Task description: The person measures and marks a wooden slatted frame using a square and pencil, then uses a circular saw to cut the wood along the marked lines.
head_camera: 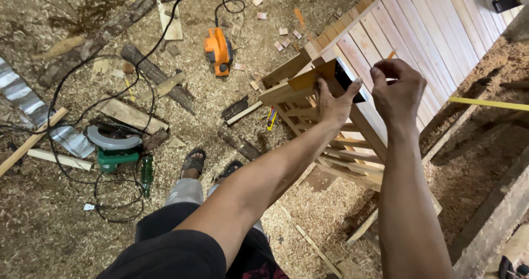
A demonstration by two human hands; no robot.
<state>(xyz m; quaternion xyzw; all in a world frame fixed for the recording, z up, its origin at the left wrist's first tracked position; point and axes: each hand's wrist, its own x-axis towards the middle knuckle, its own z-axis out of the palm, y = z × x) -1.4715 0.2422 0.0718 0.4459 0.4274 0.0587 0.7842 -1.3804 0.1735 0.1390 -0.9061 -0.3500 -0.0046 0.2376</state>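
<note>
The slatted wooden panel (424, 25) filled the space beyond both hands, its pale boards running up and away to the right, and its corner and near edge lay directly under them. Below the hands the panel's open frame (341, 158) of cross-rails dropped toward a floor (44, 229) thick with sawdust, leaving little free room there. The left hand (330, 104) pressed a try square (325, 76) flat against the panel's corner, fingers spread over its wooden stock. Just right of it, the right hand (398, 89) pinched a pencil (390, 55) above the top edge. Well off to the left lay a green circular saw (113, 144) among looping black cable (66, 103), and farther up an orange electric planer (217, 49), with offcuts scattered between.
</note>
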